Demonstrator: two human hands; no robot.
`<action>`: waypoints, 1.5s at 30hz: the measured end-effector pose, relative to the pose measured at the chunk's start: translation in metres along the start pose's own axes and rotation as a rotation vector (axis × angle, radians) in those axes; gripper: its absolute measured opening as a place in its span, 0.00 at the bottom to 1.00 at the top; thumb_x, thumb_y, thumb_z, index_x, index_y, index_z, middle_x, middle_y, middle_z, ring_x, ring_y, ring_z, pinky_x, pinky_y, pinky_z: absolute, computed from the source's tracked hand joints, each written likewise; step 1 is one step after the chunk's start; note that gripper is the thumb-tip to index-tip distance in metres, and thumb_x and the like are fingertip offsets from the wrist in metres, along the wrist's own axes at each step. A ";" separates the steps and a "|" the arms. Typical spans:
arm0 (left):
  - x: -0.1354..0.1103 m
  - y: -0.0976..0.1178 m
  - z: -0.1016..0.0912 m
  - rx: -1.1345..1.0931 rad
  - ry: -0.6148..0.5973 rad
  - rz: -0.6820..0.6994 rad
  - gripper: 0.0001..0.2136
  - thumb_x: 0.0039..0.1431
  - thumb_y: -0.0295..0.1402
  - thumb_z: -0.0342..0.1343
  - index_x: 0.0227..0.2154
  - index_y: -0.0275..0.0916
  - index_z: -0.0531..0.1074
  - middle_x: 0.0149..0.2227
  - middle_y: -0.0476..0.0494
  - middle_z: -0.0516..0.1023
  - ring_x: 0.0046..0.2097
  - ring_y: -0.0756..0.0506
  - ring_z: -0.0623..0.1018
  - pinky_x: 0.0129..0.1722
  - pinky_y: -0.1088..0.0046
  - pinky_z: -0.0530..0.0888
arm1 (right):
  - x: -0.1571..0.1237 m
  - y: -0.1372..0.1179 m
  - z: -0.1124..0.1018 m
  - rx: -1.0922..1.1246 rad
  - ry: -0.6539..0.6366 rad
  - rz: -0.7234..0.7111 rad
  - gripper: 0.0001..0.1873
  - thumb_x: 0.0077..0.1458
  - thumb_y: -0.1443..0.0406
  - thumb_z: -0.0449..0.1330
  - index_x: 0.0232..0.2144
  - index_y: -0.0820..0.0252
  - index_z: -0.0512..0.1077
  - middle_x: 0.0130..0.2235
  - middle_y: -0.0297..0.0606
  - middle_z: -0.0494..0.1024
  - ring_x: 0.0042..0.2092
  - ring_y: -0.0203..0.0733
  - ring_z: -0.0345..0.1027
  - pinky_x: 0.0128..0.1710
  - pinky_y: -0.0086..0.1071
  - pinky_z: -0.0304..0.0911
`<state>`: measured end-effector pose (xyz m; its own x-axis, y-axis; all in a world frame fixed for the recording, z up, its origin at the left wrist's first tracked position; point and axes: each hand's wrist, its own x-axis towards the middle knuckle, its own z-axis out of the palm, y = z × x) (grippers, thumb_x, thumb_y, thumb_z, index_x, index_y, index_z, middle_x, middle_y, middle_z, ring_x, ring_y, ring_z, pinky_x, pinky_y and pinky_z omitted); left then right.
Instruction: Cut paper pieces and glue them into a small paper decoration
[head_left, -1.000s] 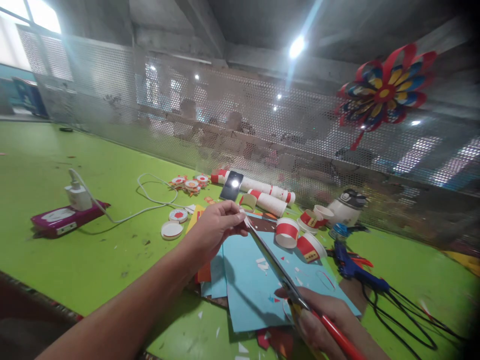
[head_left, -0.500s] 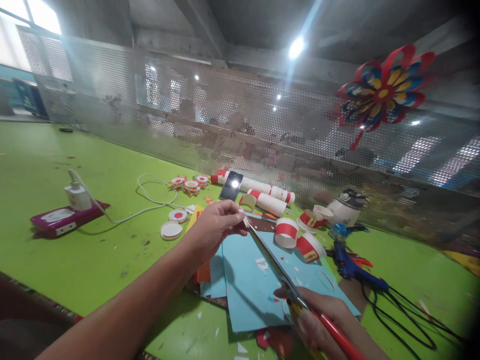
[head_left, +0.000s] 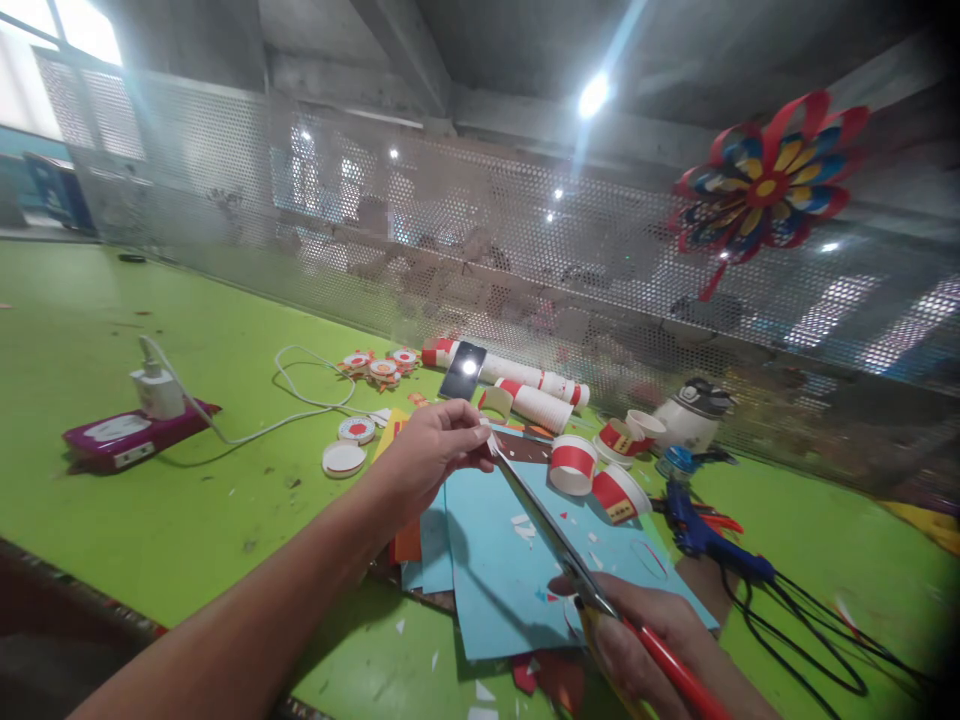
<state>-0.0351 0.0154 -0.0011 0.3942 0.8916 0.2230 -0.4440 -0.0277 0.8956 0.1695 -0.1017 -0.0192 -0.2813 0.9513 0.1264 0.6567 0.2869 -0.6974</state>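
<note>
The small white paper piece (head_left: 492,441) is above the glossy green desk (head_left: 247,570). Far left, a bright window (head_left: 79,32); a purple plastic power strip (head_left: 124,447) lies inside the desk's near edge. A grey perforated metal screen (head_left: 480,205) lines the far edge. The left hand (head_left: 442,445) pinches the piece, thumb against fingers, over pale-blue paper sheets (head_left: 495,590); the right hand (head_left: 645,625), fingers curled, grips red-handled metal scissors (head_left: 536,510).
</note>
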 end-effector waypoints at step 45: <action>0.004 -0.005 -0.003 0.062 0.113 -0.005 0.06 0.46 0.27 0.58 0.20 0.35 0.65 0.20 0.47 0.71 0.24 0.50 0.72 0.27 0.72 0.68 | 0.002 -0.007 -0.002 -0.090 -0.143 -0.031 0.16 0.56 0.56 0.51 0.31 0.60 0.73 0.28 0.36 0.76 0.28 0.38 0.68 0.27 0.24 0.61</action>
<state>-0.0336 0.0203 -0.0057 0.3016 0.9370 0.1763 -0.3904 -0.0473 0.9194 0.1655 -0.1020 -0.0125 -0.3950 0.9178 0.0407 0.7043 0.3310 -0.6280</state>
